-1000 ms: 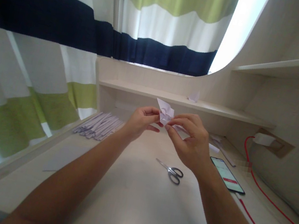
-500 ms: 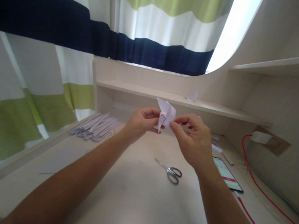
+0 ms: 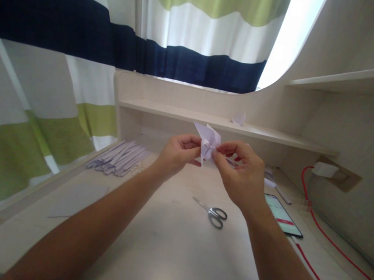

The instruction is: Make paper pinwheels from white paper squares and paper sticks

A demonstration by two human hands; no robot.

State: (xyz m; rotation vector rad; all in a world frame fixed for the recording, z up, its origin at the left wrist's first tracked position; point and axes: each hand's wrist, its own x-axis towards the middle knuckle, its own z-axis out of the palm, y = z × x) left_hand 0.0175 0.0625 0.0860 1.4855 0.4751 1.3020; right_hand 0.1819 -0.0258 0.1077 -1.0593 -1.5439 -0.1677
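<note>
A small folded paper figure [image 3: 208, 141], white, crisp and sharp-pointed, is held above a pale wooden desk [image 3: 167, 252]. Below the grip lie steel scissors [image 3: 212, 211]; beyond the right wrist, a phone [image 3: 282, 215] and red cable [image 3: 328, 240]; left of it, stacked paper strips [image 3: 120, 157]. Left hand [image 3: 177, 154] and right hand [image 3: 241, 176] both pinch the figure with thumb and fingertips.

No text, label, brand or number is showing legibly anywhere. The phone [image 3: 282, 216] lying on the table [image 3: 167, 252] is displaying a lit screen with a red bar, but whatever is written there is appearing too small and blurred to read. The folded paper [image 3: 208, 141] is showing no print.
</note>
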